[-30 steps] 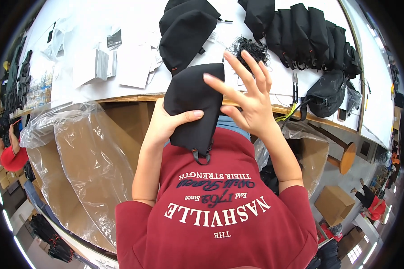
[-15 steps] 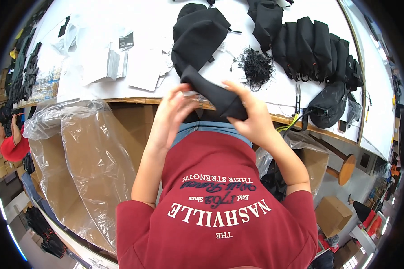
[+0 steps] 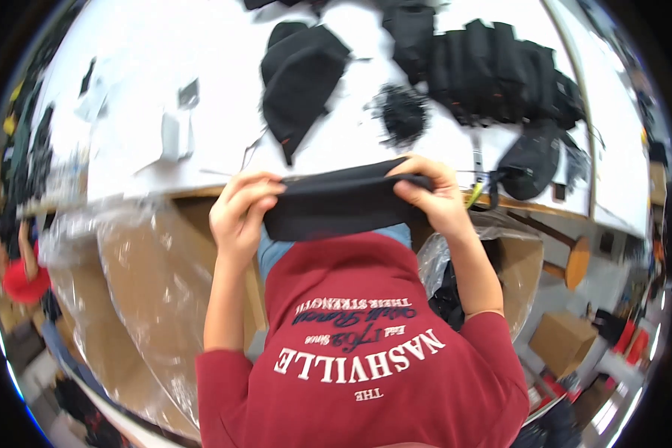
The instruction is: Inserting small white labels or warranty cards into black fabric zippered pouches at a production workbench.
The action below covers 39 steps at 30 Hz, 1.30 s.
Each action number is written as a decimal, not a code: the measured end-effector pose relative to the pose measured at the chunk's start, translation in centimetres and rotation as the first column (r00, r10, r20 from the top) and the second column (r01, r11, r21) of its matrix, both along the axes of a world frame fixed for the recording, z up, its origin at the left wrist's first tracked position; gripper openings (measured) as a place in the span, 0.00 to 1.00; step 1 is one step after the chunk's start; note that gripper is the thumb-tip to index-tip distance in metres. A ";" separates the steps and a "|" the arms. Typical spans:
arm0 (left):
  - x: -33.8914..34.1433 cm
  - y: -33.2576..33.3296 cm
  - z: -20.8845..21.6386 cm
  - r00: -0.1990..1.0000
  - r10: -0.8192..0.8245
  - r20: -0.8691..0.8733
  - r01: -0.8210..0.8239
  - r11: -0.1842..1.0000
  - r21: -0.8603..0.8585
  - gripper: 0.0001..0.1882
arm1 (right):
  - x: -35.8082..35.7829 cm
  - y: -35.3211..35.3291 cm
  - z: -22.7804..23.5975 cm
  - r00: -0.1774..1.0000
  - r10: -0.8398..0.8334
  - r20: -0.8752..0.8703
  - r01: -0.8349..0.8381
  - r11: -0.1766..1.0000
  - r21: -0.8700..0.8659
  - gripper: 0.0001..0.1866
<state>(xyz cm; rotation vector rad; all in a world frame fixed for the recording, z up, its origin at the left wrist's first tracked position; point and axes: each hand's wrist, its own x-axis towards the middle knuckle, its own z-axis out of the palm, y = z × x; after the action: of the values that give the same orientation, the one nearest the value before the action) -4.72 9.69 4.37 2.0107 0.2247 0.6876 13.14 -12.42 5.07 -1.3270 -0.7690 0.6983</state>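
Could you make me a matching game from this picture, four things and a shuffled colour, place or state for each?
Things:
1. Left hand
2. Shirt
3. Black tangle
4. Jeans

Descriptions:
A. Lying on the white table
B. Light blue
C. Holding one end of a black pouch
D. Dark red

Pairs: 1-C, 2-D, 3-A, 4-B

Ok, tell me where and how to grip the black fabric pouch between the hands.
Pinch the black fabric pouch at its two ends, one hand from each side, as the left hand and right hand do: it stretches crosswise, and its soft-looking cloth would likely sag from one grip.
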 end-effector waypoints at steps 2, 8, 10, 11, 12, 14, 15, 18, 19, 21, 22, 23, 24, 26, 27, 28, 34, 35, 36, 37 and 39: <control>-0.3 -0.2 -0.3 1.000 0.020 -0.024 -0.019 0.997 0.074 0.06 | 1.2 0.0 1.2 0.970 0.061 0.236 -0.046 0.997 -0.069 0.07; -3.3 2.5 -2.9 0.979 0.061 -0.197 -0.134 0.914 -0.382 0.13 | 9.2 -4.8 4.2 0.406 -0.705 0.581 0.687 0.655 0.315 0.10; -3.7 2.8 -4.1 0.966 -0.036 -0.255 -0.082 0.895 -0.439 0.14 | 12.7 -6.5 3.9 0.105 -0.806 0.583 0.726 0.463 0.508 0.13; -3.6 2.9 -4.6 0.966 -0.055 -0.251 -0.065 0.892 -0.448 0.12 | 14.6 -7.1 3.4 0.025 -0.796 0.605 0.742 0.420 0.522 0.14; -3.3 2.9 -4.7 0.967 -0.055 -0.250 -0.064 0.893 -0.446 0.12 | 16.3 -7.4 2.7 -0.049 -0.781 0.623 0.754 0.381 0.536 0.16; -2.0 3.2 -4.7 0.953 0.191 -0.234 -0.209 0.976 -0.055 0.10 | 19.1 -8.1 0.6 -0.044 -0.628 0.777 0.764 0.480 0.431 0.18; -1.7 4.2 -4.8 0.952 0.228 -0.206 -0.215 0.973 0.084 0.11 | 20.1 -8.4 -0.9 0.126 -0.567 0.814 0.755 0.587 0.292 0.22; -0.8 5.9 -4.9 0.882 0.423 -0.210 -0.343 0.879 0.331 0.13 | 20.7 -8.6 -3.4 0.454 -0.431 0.780 0.772 0.628 -0.102 0.32; -0.8 6.9 -5.4 0.861 0.446 -0.242 -0.333 0.856 0.394 0.19 | 20.9 -8.8 -3.5 0.367 -0.412 0.834 0.781 0.624 -0.036 0.35; -1.2 8.6 -7.5 0.802 0.540 -0.254 -0.355 0.774 0.523 0.24 | 20.3 -8.5 -2.5 0.217 -0.350 0.911 0.798 0.601 0.041 0.39; -1.4 9.6 -8.8 0.754 0.609 -0.246 -0.347 0.688 0.638 0.28 | 19.8 -8.2 -1.8 0.085 -0.318 0.944 0.816 0.566 0.117 0.36; -1.5 10.6 -9.4 0.735 0.608 -0.300 -0.281 0.676 0.681 0.33 | 18.8 -7.5 -1.1 0.031 -0.339 0.940 0.826 0.539 0.167 0.34; -2.1 11.1 -10.1 0.723 0.618 -0.308 -0.280 0.670 0.687 0.33 | 17.4 -6.6 -0.6 -0.024 -0.359 0.933 0.833 0.510 0.217 0.31; -1.8 10.9 -10.4 0.716 0.546 -0.434 -0.257 0.785 0.564 0.34 | 14.3 -4.9 -0.2 0.114 -0.462 0.880 0.739 0.631 0.236 0.19; -1.6 10.7 -10.4 0.722 0.570 -0.391 -0.276 0.757 0.593 0.32 | 12.9 -4.2 -1.5 0.312 -0.450 0.837 0.692 0.711 0.125 0.12; -1.8 10.6 -10.3 0.716 0.574 -0.397 -0.276 0.756 0.594 0.32 | 11.0 -3.6 -2.1 0.551 -0.333 0.765 0.644 0.752 -0.137 0.09; -0.9 10.0 -8.3 0.690 0.662 -0.294 -0.412 0.693 0.592 0.29 | 5.8 -2.1 -8.9 0.699 -0.054 0.713 0.583 0.620 -0.525 0.12; -1.1 10.5 -8.5 0.669 0.681 -0.297 -0.443 0.687 0.576 0.28 | 5.5 -2.1 -9.0 0.703 -0.048 0.709 0.576 0.624 -0.529 0.12; -1.4 10.8 -8.6 0.648 0.700 -0.301 -0.474 0.679 0.560 0.27 | 5.4 -2.3 -8.8 0.690 -0.033 0.723 0.573 0.635 -0.519 0.11; -1.4 11.0 -8.3 0.646 0.701 -0.302 -0.474 0.679 0.561 0.27 | 5.5 -2.3 -8.5 0.674 -0.022 0.738 0.575 0.643 -0.506 0.10; -1.5 11.5 -7.7 0.688 0.586 -0.427 -0.534 0.808 0.247 0.23 | 6.1 -2.6 -7.5 0.738 -0.113 0.665 0.537 0.695 -0.478 0.10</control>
<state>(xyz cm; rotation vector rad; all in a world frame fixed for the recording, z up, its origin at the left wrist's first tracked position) -6.18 21.17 -3.33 2.1977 1.1798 0.5451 19.25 -14.99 -2.46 -2.3488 -0.7466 0.2045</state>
